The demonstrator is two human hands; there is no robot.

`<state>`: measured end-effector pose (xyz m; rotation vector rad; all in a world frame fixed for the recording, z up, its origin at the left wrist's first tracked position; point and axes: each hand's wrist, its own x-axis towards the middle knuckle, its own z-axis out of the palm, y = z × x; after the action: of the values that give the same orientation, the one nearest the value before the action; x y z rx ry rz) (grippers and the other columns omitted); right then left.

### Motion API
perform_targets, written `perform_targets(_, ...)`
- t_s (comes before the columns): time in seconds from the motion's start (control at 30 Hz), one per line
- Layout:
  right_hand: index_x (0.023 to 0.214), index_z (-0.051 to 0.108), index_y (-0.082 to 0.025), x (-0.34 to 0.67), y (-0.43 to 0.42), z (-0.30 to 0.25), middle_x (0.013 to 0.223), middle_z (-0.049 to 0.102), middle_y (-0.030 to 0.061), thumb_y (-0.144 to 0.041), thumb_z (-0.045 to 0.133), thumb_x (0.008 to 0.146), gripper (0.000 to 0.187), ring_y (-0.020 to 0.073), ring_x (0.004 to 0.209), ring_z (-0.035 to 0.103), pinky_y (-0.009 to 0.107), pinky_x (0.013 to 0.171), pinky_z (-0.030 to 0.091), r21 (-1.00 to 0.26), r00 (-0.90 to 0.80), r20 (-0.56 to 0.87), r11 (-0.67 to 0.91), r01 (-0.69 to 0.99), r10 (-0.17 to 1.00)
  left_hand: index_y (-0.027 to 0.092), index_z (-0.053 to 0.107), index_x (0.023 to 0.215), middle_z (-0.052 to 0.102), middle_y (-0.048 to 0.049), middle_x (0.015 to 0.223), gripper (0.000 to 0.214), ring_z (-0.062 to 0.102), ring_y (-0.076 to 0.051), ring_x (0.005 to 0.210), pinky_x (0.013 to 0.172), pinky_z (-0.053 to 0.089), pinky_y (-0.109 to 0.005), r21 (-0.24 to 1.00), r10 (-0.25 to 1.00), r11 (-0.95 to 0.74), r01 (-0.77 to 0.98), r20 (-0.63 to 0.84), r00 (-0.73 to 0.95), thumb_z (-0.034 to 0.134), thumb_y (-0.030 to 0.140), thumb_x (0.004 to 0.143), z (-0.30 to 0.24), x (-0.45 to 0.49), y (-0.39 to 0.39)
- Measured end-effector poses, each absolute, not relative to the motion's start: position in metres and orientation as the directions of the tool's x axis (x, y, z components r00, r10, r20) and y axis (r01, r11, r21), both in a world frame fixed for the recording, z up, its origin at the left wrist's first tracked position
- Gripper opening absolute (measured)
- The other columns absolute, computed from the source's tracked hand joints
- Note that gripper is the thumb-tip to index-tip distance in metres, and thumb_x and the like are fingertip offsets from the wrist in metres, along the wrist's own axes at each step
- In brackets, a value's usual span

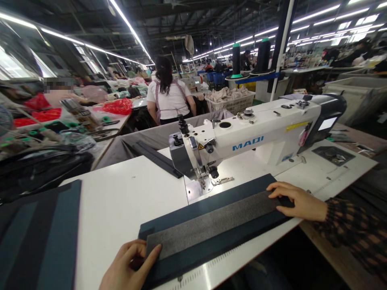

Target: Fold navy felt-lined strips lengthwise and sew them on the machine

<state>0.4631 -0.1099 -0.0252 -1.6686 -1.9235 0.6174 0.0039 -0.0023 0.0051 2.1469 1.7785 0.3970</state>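
The gray strip [211, 223] climbs lengthwise, lower center to mid-right (left fingers [152, 257] pinch one end; right fingers [283, 188] spread at the other).

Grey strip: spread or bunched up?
Spread: the grey strip lies lengthwise on the navy cloth, from the left hand to the right hand, which partly hides one end.

A white sewing-machine table [111, 209] spans the view at a slant, with a ruler scale [225, 259] running along its front edge and a dark tray of small items [334, 155] set into its right end. On it stands a white MAQI lockstitch-type sewing machine [246, 139], and a dark blue fabric panel [208, 244] lies lengthwise in front. Behind the machine's head end rests a black strip [157, 158], while a banded dark blue piece [62, 225] covers the left end.
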Motion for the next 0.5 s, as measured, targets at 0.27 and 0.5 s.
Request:
perform_targets(0.27, 0.101, 0.055, -0.024, 0.4619, -0.1114, -0.0244, 0.118, 0.047, 0.0043, -0.022, 0.055, 0.069, 0.031, 0.0205, 0.106, 0.045, 0.033, 0.087, 0.04, -0.615, -0.141, 0.134, 0.194, 0.764, 0.981, 0.021, 0.042, 0.064, 0.054, 0.0008, 0.09, 0.042, 0.054, -0.014, 0.068, 0.064, 0.043, -0.024, 0.406, 0.982, -0.173, 0.897, 0.001, 0.189, 0.051, 0.062, 0.067, 0.003, 0.0017, -0.0024)
perform_targets(0.5, 0.101, 0.056, -0.025, 0.4631, -0.1116, -0.0259, 0.119, 0.048, 0.0037, -0.023, 0.055, 0.07, 0.031, 0.0209, 0.108, 0.045, 0.035, 0.092, 0.038, -0.59, -0.14, 0.154, 0.205, 0.781, 0.978, 0.02, 0.042, 0.063, 0.053, 0.0014, 0.091, 0.038, 0.053, -0.013, 0.07, 0.066, 0.042, -0.024, 0.414, 0.974, -0.21, 0.886, 0.008, 0.227, 0.05, 0.056, 0.071, 0.0004, -0.0005, -0.0014)
